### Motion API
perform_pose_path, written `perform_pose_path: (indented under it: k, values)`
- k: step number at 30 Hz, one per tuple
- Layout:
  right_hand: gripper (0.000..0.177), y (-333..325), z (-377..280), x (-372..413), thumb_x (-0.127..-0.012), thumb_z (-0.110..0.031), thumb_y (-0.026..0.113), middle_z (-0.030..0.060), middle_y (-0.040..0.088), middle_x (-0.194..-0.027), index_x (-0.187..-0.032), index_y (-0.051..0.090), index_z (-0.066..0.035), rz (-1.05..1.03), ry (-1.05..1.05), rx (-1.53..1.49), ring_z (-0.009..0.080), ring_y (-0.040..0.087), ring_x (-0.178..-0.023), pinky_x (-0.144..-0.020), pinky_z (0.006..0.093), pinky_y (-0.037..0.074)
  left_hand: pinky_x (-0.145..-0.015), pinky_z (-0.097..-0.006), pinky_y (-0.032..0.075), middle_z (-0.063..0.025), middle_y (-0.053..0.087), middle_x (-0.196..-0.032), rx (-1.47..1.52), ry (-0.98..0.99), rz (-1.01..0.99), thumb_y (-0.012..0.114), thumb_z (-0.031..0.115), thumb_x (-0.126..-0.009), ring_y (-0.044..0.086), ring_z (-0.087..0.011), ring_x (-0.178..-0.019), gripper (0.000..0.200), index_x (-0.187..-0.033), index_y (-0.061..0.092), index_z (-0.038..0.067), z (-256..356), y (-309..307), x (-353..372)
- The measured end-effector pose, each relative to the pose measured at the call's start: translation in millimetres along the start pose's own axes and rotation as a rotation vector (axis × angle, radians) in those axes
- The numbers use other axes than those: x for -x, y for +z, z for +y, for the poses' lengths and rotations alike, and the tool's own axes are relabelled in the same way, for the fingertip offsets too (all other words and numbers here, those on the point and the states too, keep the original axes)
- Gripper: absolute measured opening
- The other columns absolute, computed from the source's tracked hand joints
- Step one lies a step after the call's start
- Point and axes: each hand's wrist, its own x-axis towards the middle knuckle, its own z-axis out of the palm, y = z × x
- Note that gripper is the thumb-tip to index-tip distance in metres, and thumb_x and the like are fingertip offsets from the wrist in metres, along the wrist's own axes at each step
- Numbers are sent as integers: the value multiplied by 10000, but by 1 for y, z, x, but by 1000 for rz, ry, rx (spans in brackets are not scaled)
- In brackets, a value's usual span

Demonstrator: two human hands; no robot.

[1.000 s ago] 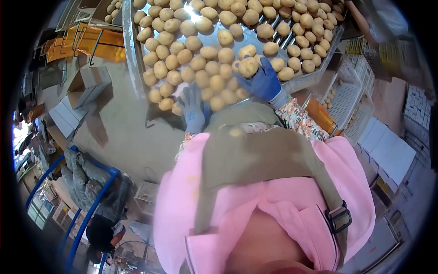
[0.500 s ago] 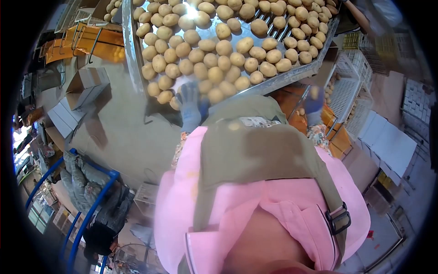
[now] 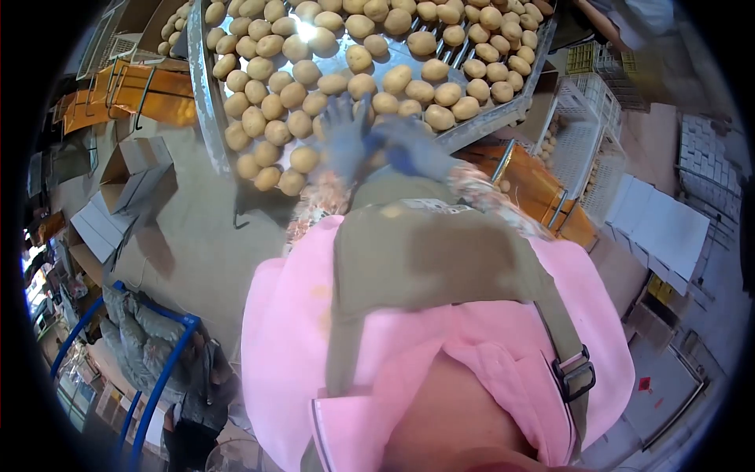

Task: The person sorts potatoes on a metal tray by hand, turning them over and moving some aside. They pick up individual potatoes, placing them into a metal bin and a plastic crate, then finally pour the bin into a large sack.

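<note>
Many potatoes [image 3: 292, 96] lie on a metal sorting table [image 3: 203, 102] in front of me. My left hand [image 3: 344, 135], in a grey-blue glove, reaches over the table's near edge with its fingers spread among the potatoes. Close beside it is my right hand [image 3: 415, 148], in a blue and grey glove, pointing leftward at the near edge. Motion smears its fingers, so I cannot see whether it holds anything. Both gloves sit close together, and some potatoes are hidden beneath them.
An orange bag [image 3: 523, 185] hangs open at the table's right, with white plastic crates [image 3: 578, 157] beyond it. Other orange bags [image 3: 149, 94] hang at the left. Cardboard boxes [image 3: 118, 200] stand on the floor, near a blue-railed cart [image 3: 161, 377] with grey sacks. Another person's arm [image 3: 602, 22] shows top right.
My right hand, earlier over the orange bag at the right with what looks like a potato, has swung left to the table. My left hand has moved farther onto the potatoes.
</note>
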Motion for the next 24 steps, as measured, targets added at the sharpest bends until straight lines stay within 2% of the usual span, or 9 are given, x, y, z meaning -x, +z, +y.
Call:
perform_pose_path:
  k: [6,7,8,10,12,15,18,19,24]
  values:
    - [390,13,7,-39,-917,-317,533,130,363,-1470,-1297,542,-234,-102,-130,-416,465,410,-1267,-1048,442,377,-1081,-645,134,-107,290,-1517,-377,-204,-116,448,449,-944,221,-416,-1382,466,-1400,426,355,-53,-11,86]
    - [372,-58,26,-63,-926,-334,524,133,362,-1472,-1282,564,-233,-701,-21,-990,460,304,-1344,-1098,488,296,-1077,-648,134,-101,291,-1518,-291,-217,-73,449,431,-947,227,-415,-1378,465,-1402,427,340,-63,-11,102]
    - [372,-54,23,-54,-926,-334,524,133,362,-1472,-1282,564,-233,-717,-29,-986,460,304,-1344,-1098,488,296,-1074,-650,134,-95,292,-1518,-209,-231,-25,449,413,-950,234,-415,-1375,463,-1404,428,324,-70,-9,118]
    - [373,-18,18,-24,-924,-171,499,157,260,-1521,-1291,559,-210,-463,-154,195,393,103,-1436,-1161,504,115,-1080,-638,137,-123,289,-1513,-268,-305,-41,462,403,-943,239,-416,-1371,486,-1414,416,292,-70,-17,144]
    - [450,26,22,-14,-936,-479,453,134,363,-1477,-1283,574,-220,-141,-223,69,438,17,-1429,-1118,616,13,-1085,-627,141,-152,287,-1508,-326,-367,-71,476,394,-936,245,-418,-1368,511,-1424,405,260,-72,-18,162]
    - [444,3,-37,-52,-946,-485,427,116,488,-1390,-1178,645,-175,-832,-158,-282,325,286,-1391,-1130,491,191,-1107,-556,177,-235,318,-1463,-80,-525,247,559,382,-885,270,-424,-1352,654,-1445,346,120,-80,-18,179]
    - [402,128,-15,-57,-984,-396,395,103,570,-1290,-1192,618,-134,-483,-549,-529,252,449,-1282,-1058,374,335,-1097,-559,204,-234,334,-1450,-88,-549,402,606,376,-859,274,-438,-1344,672,-1426,370,103,-85,-17,166]
    - [338,17,-71,-77,-999,-283,399,89,593,-1229,-1213,600,-118,-887,-320,-726,224,518,-1173,-980,315,398,-1094,-558,213,-228,341,-1445,-105,-576,370,609,367,-859,276,-438,-1342,666,-1422,375,98,-86,-12,156]
    - [313,8,-19,-76,-948,-224,497,70,546,-1293,-1241,594,-169,-742,188,-1395,245,525,-1124,-983,346,386,-1067,-537,260,-188,423,-1384,94,-639,44,615,330,-854,351,-420,-1280,631,-1404,405,105,-47,-21,156]
